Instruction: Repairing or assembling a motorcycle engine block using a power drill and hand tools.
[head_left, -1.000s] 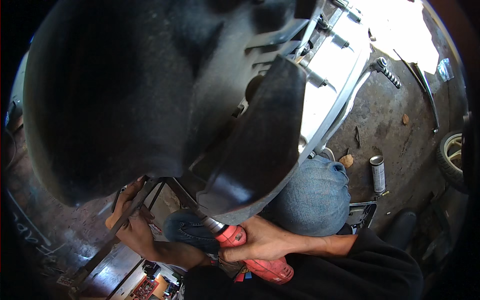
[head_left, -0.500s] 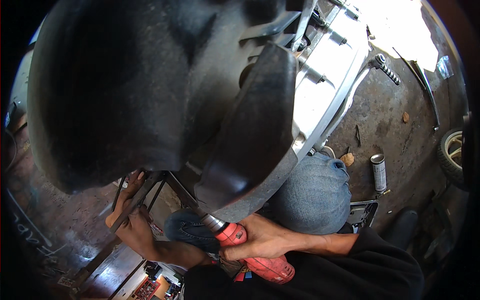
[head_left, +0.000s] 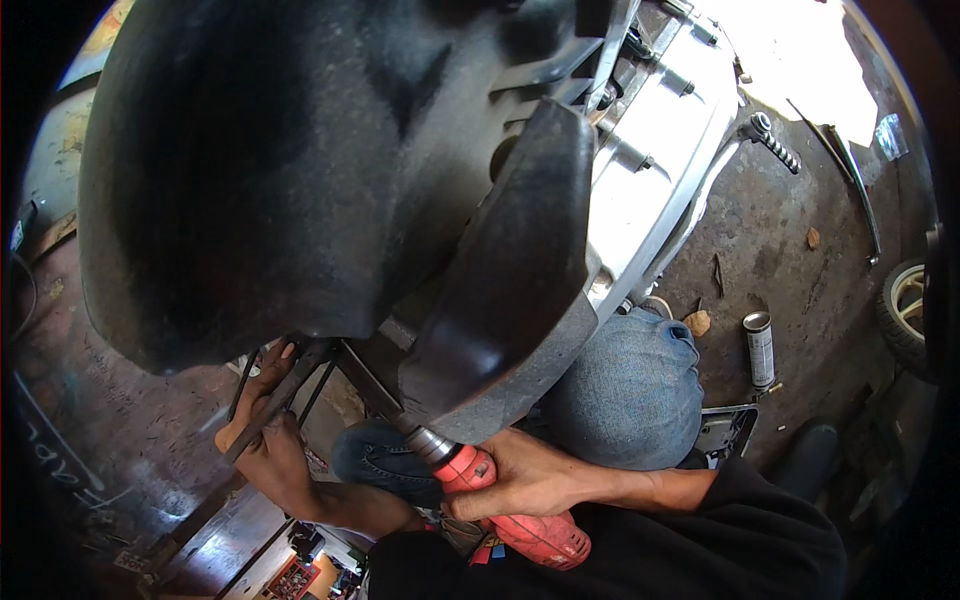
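Head view: the red drill (head_left: 510, 500) is still gripped by the right hand (head_left: 520, 478) under the black fender (head_left: 300, 170); the left hand's (head_left: 265, 440) fingers remain wrapped around a dark bar (head_left: 275, 405) beside it.

spray can (head_left: 760, 348) lying on stained concrete floor (head_left: 780, 230), small wheel (head_left: 905, 310) at right, possibly a dry leaf (head_left: 697, 322)

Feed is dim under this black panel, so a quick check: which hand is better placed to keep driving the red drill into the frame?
Right. The right hand grips the red drill, whose chuck points up under the black panel. The left hand is off to the side, holding a dark metal bar, so it likely serves best steadying.
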